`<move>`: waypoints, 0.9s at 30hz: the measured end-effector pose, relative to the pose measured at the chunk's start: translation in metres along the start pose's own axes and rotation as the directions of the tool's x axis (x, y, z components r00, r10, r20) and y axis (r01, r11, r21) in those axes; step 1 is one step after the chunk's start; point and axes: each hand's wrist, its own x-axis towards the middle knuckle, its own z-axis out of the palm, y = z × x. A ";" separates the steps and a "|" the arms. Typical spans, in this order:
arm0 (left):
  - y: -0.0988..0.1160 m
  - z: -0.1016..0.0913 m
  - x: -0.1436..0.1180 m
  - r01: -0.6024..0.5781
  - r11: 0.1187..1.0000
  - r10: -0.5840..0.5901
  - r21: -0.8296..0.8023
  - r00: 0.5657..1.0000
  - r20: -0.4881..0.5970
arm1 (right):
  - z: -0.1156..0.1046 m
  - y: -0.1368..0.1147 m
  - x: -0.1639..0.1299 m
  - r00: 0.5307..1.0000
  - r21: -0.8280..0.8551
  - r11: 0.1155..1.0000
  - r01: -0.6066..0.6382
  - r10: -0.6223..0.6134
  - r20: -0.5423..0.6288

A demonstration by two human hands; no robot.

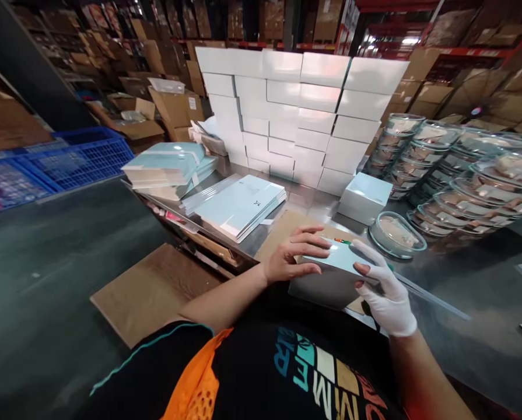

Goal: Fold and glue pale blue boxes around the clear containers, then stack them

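A small white box (324, 280) sits at the table's near edge, right in front of my body. My bare left hand (296, 256) lies over its left side, fingers stretched out and apart on the top. A white glove with bare fingertips covers my right hand (385, 291), which grips the box's right side near the corner. Between the hands, a small orange and green mark (343, 241) shows at the far edge of the top. The box's underside is hidden. A round glass container with a lid (397, 234) stands just beyond my right hand.
Stacked white boxes (282, 111) form a wall at the back; one white box (365, 195) stands before it. Flat pale-blue cartons (243, 204) lie left, with another pile (167, 163) behind. Stacked glass containers (483, 186) fill the right. A clear strip (435, 297) lies nearby.
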 end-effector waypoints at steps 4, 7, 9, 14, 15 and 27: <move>0.007 -0.018 0.014 -0.038 0.999 0.036 0.007 0.986 0.162 | 0.002 -0.002 -0.001 0.998 0.020 0.998 0.055 -0.055 -0.004; 0.014 -0.024 0.024 0.045 0.996 -0.067 0.074 0.941 0.332 | 0.007 -0.002 -0.007 0.998 0.023 0.998 -0.053 0.054 -0.028; 0.021 -0.025 0.028 0.051 0.986 -0.116 0.157 0.891 0.439 | 0.016 -0.003 -0.012 0.972 0.069 0.975 -0.213 0.218 -0.085; 0.032 -0.019 0.033 -0.030 0.985 -0.065 0.173 0.853 0.517 | 0.047 -0.003 -0.015 0.887 0.304 0.876 -0.375 0.434 -0.157; 0.032 -0.018 0.033 -0.051 0.987 -0.036 0.154 0.855 0.517 | 0.050 -0.003 -0.014 0.884 0.318 0.870 -0.378 0.441 -0.156; 0.034 -0.015 0.035 -0.148 0.980 0.050 0.134 0.833 0.551 | 0.024 -0.013 -0.014 0.956 0.306 0.924 -0.231 0.273 -0.102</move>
